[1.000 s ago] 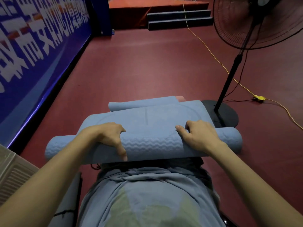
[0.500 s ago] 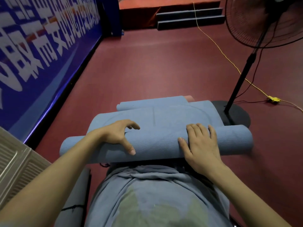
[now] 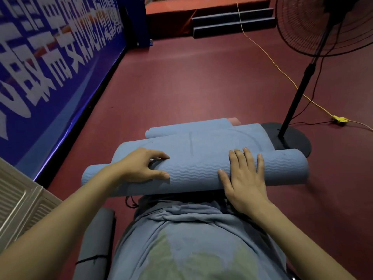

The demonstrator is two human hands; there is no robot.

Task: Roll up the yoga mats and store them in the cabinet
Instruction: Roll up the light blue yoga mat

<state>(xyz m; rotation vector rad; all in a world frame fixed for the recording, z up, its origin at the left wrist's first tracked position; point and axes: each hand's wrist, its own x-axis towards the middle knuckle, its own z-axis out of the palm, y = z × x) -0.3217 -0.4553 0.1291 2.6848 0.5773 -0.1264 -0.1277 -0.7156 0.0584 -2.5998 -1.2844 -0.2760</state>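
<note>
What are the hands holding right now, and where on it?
Both hands are on the blue mat, on its rolled part. The left hand grips the roll near its left end; the right hand presses flat on its right half.

A sports hall or gym: dark red sport flooring [image 3: 181, 81] runs to a raised stage with steps [image 3: 232, 21] at the far end, a blue printed banner [image 3: 50, 57] lines the left wall, and a pedestal fan [image 3: 314, 63] stands right.
</note>
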